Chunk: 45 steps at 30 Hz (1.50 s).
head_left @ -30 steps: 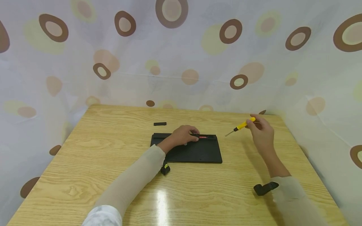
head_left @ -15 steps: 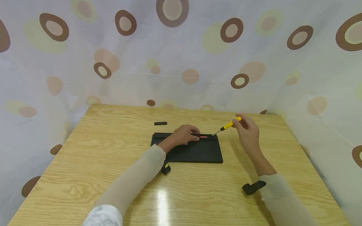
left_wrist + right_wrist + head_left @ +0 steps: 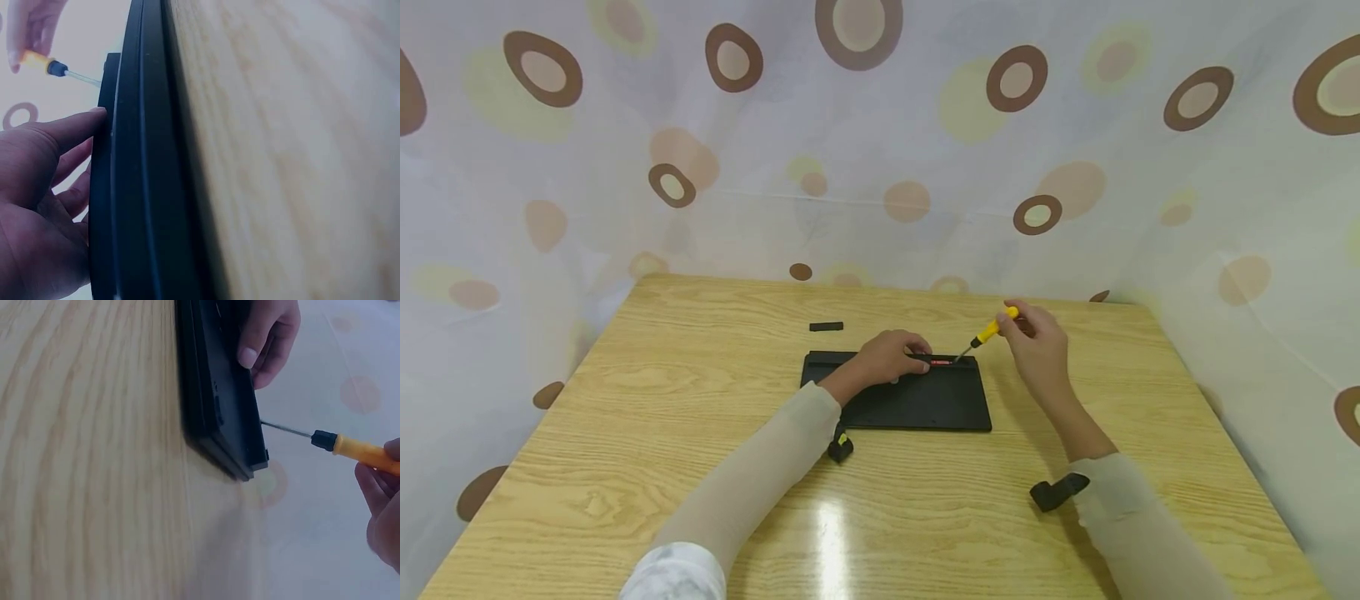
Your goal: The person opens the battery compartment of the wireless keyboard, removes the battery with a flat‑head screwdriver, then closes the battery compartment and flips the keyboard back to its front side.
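A flat black keyboard lies underside up on the table, its raised rear bar at the far side. In that bar is an uncovered slot with a red battery. My left hand grips the bar just left of the battery, thumb on the near side and fingers behind. My right hand pinches a screwdriver by its yellow handle. The screwdriver's metal shaft slants down to the slot, its tip at the battery's right end; whether they touch cannot be told.
A small black cover strip lies behind the keyboard on the wooden table. A patterned curtain stands behind the table and along both sides.
My right hand has moved left with the screwdriver, bringing its tip from right of the keyboard into the slot beside the battery. My left hand has stayed in place.
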Each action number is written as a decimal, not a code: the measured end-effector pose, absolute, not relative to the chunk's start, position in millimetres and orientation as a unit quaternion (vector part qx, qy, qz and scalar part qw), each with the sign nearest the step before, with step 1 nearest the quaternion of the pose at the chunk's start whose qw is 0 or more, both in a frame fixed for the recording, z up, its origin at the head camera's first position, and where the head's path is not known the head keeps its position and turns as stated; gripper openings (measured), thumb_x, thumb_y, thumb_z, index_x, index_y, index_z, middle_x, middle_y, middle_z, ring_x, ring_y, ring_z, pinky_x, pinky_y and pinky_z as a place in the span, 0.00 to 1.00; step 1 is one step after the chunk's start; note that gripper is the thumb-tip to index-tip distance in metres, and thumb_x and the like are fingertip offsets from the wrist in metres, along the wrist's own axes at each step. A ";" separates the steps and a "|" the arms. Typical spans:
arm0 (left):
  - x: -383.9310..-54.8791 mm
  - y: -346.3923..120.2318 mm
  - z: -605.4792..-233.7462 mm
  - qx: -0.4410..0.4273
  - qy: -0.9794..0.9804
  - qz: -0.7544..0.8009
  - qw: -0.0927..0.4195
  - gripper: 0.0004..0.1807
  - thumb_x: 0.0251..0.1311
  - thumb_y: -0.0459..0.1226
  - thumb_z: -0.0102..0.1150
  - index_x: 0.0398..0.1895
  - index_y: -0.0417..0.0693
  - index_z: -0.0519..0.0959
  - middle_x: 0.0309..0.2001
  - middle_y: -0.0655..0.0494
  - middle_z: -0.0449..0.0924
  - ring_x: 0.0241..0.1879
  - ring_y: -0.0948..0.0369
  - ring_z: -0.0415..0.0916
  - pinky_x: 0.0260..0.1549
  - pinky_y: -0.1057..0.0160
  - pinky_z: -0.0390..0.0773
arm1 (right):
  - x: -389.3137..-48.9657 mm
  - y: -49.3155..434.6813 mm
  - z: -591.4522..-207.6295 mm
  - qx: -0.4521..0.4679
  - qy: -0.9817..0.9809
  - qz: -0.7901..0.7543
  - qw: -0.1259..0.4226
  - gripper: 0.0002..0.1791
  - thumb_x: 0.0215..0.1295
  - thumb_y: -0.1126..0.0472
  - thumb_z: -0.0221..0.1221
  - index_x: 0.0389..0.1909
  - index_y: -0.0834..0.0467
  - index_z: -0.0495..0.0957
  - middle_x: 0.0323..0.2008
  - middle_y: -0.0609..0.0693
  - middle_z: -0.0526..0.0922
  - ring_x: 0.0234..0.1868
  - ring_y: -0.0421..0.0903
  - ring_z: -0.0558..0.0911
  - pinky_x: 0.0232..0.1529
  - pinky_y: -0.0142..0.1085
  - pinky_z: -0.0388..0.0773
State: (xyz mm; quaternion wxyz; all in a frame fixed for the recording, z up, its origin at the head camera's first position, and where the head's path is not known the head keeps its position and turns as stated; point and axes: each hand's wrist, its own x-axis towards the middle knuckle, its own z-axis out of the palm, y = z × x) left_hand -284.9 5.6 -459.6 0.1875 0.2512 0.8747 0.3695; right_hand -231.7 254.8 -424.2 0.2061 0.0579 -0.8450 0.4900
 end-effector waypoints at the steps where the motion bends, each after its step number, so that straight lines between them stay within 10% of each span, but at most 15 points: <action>1: -284.8 5.6 -459.6 0.253 0.875 0.368 0.185 0.17 0.70 0.45 0.62 0.59 0.56 0.80 0.58 0.55 0.80 0.32 0.61 0.81 0.29 0.63 0.81 | -231.8 252.3 -422.9 0.063 -0.851 0.478 0.209 0.23 0.74 0.51 0.59 0.62 0.59 0.79 0.49 0.55 0.79 0.43 0.36 0.81 0.44 0.20 0.78; 13: -288.4 8.7 -457.9 0.257 0.873 0.367 0.192 0.17 0.69 0.43 0.62 0.59 0.52 0.80 0.57 0.53 0.79 0.29 0.60 0.80 0.27 0.63 0.81 | -231.9 208.7 -409.0 0.140 -0.902 0.343 0.222 0.17 0.73 0.59 0.60 0.58 0.61 0.80 0.46 0.58 0.84 0.45 0.54 0.85 0.45 0.47 0.85; 23: -287.4 10.7 -455.2 0.263 0.866 0.379 0.193 0.18 0.69 0.42 0.62 0.60 0.51 0.80 0.59 0.52 0.77 0.31 0.59 0.77 0.25 0.63 0.80 | -233.7 240.4 -426.7 0.012 -0.813 0.551 0.188 0.20 0.75 0.54 0.58 0.60 0.61 0.77 0.45 0.56 0.83 0.42 0.41 0.85 0.42 0.29 0.84; 45: -283.8 7.6 -456.6 0.255 0.866 0.384 0.193 0.17 0.70 0.41 0.61 0.60 0.51 0.81 0.57 0.52 0.77 0.30 0.60 0.76 0.26 0.64 0.78 | -227.7 272.7 -466.2 -0.217 -0.547 0.808 0.039 0.28 0.78 0.61 0.50 0.74 0.66 0.58 0.47 0.53 0.74 0.39 0.39 0.85 0.55 0.33 0.79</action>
